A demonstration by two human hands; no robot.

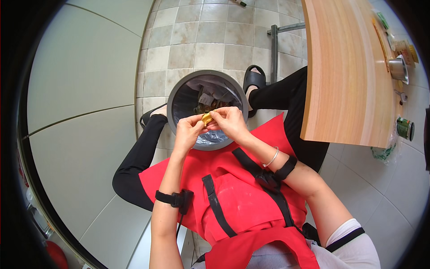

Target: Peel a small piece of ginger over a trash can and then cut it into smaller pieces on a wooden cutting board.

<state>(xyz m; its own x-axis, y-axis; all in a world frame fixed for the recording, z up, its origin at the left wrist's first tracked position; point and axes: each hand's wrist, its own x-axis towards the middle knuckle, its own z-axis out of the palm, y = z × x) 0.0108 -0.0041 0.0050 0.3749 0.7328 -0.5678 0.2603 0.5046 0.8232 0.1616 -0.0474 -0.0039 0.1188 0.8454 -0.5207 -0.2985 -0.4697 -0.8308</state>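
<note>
My left hand (189,131) and my right hand (231,122) meet over a round grey trash bin (170,111). Between the fingertips of both hands is a small yellow piece (207,118), too small to name surely. Clear plastic lines the bin, and a heap of scraps (218,102) with a whitish packet (205,99) lies down inside it. The bin stands on the floor between my feet, close to the hem of my red apron (235,188). Fingers partly cover the yellow piece.
A wooden tabletop (346,80) on a metal leg (274,50) rises at the right. Along its far side are a metal cup (398,68), a green-labelled jar (405,128) and a plastic bag (385,152). Pale cabinet fronts (84,74) line the left. Tiles (211,32) cover the floor.
</note>
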